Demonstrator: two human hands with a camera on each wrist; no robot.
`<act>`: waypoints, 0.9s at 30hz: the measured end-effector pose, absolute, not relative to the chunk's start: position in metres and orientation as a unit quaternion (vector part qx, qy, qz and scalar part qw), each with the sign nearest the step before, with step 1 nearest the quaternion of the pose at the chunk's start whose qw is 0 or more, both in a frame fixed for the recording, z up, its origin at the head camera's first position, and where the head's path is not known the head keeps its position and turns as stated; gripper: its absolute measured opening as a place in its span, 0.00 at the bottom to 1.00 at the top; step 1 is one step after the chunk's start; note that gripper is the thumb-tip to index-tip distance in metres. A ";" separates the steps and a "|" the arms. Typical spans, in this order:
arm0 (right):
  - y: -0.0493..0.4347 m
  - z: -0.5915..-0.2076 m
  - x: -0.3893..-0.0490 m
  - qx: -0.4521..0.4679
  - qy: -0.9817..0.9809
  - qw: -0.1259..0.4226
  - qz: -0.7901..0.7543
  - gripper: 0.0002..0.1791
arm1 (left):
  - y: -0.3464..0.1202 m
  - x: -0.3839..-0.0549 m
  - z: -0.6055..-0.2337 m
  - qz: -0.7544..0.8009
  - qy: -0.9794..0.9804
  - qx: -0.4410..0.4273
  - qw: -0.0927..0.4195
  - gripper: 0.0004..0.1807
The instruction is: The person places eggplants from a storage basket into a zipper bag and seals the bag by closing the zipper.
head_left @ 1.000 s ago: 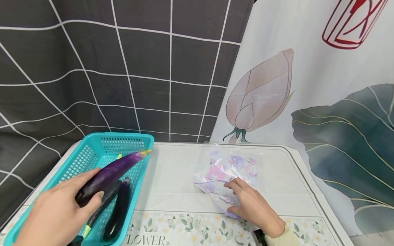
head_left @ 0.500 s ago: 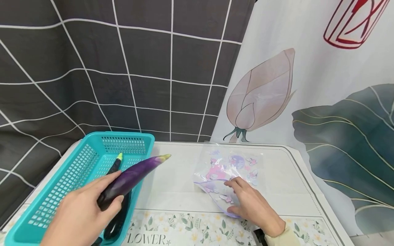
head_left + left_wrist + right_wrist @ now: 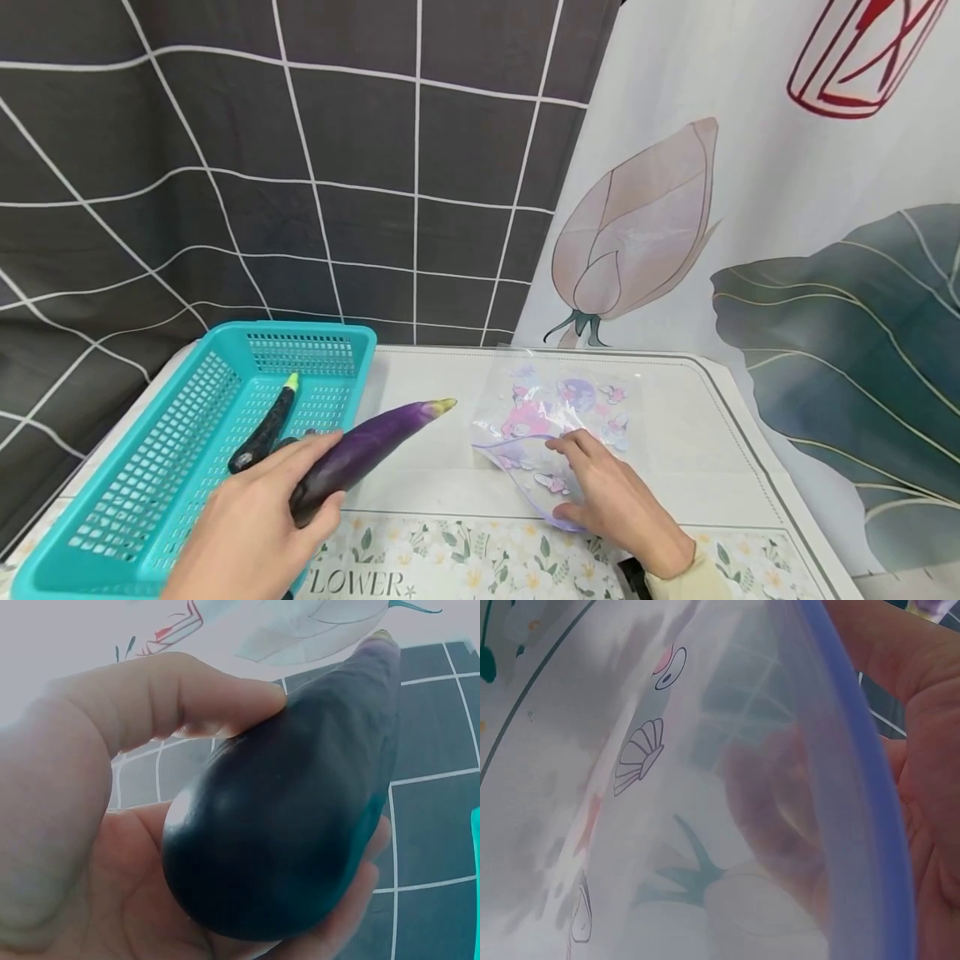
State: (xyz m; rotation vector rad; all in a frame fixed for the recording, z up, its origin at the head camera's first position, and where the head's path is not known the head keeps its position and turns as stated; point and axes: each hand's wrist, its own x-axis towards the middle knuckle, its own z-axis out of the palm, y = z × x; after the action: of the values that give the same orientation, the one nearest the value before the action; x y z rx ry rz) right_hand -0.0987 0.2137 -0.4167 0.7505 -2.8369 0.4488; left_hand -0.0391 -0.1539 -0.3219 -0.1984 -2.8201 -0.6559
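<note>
My left hand (image 3: 258,521) grips a purple eggplant (image 3: 367,454), its yellowish tip pointing right, above the table beside the basket. In the left wrist view, the thumb lies on one side of the eggplant (image 3: 262,832) and the fingers wrap the other; its rounded dark end faces the camera. A clear plastic bag (image 3: 525,421) with pink and purple prints and a lilac-edged mouth lies on the table. My right hand (image 3: 618,504) holds that mouth edge raised and parted. In the right wrist view, curled fingers show through the film beside the lilac edge (image 3: 870,787).
A turquoise perforated basket (image 3: 300,327) stands on the left. In it lies a dark, slender vegetable (image 3: 266,429) with a bright green tip; my left hand hides other contents. Dark gridded cloth (image 3: 352,150) and a white printed curtain (image 3: 675,67) hang behind the table (image 3: 420,492).
My left hand has carried the eggplant out from over the basket, rightward toward the bag. More of the green-tipped vegetable now shows. My right hand and the bag look almost unmoved.
</note>
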 end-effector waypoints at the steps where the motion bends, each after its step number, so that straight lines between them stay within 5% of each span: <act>1: 0.214 -0.417 -0.099 0.253 -0.952 0.086 0.151 0.43 | -0.153 -0.039 -0.322 -0.226 -0.965 -0.069 0.117 0.30; 27: 0.213 -0.419 -0.098 0.250 -0.952 0.091 0.152 0.48 | -0.114 -0.043 -0.339 -0.235 -0.954 -0.158 0.095 0.30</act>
State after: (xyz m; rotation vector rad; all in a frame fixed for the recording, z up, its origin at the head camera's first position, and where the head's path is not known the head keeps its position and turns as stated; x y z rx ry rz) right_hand -0.0984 0.2131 -0.4195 0.7419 -2.8298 0.4527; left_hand -0.0430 -0.1139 -0.3385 -0.4696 -2.8286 -0.6977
